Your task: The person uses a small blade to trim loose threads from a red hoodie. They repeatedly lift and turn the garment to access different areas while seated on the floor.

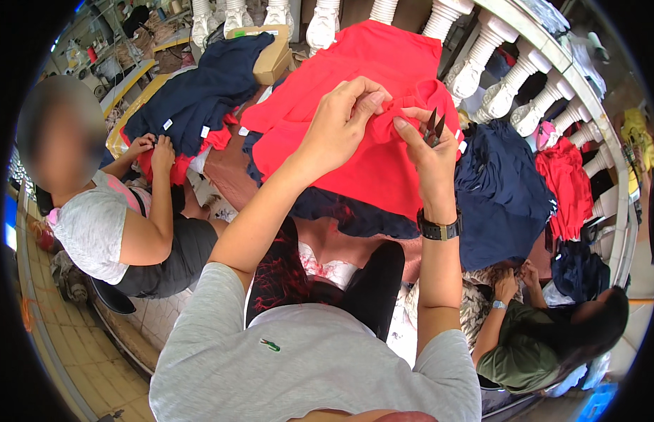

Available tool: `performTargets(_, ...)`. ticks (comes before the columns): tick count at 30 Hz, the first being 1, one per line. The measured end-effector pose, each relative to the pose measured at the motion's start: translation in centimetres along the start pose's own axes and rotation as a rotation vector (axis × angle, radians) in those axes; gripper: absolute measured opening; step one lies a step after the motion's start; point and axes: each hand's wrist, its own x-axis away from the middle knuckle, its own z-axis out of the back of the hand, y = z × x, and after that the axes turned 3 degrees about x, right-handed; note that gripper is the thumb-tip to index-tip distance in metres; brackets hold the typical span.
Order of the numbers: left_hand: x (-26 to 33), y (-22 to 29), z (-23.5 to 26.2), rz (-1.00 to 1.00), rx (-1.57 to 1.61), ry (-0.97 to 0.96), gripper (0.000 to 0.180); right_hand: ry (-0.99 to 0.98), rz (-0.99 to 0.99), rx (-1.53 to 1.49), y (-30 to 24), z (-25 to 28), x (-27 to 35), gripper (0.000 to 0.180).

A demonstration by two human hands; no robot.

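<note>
A red garment lies spread over the pile in front of me, a gathered part of it lifted. My left hand pinches the raised fabric between thumb and fingertips. My right hand has its thumb and index finger closed at the same gathered part, a hand's width to the right. Dark thread snips are tucked in that hand, blades pointing up and away from the fabric. Whether a thread is between my left fingertips is too small to make out. Dark navy garments stick out under the red one.
A co-worker at left handles navy and red garments; another sits at lower right beside a navy pile. White balusters line the far side. A cardboard box stands at far left, and red garments hang at right.
</note>
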Motion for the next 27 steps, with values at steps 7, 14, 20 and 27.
performTargets(7,1.1,-0.7,-0.8,0.054,-0.086,-0.051,0.023,-0.011,-0.025,-0.01,1.8,0.6,1.3,0.017)
performTargets(14,1.8,-1.7,-1.4,0.077,-0.05,0.022,0.02,-0.013,-0.022,-0.02,2.1,0.1,2.0,0.018)
performTargets(20,2.2,-1.8,-1.1,0.139,0.09,0.034,0.022,0.008,-0.025,0.014,2.2,0.1,2.3,0.019)
performTargets(27,2.6,-1.0,-0.8,0.117,-0.072,-0.012,0.018,0.003,-0.017,-0.002,2.2,-0.2,2.4,0.017)
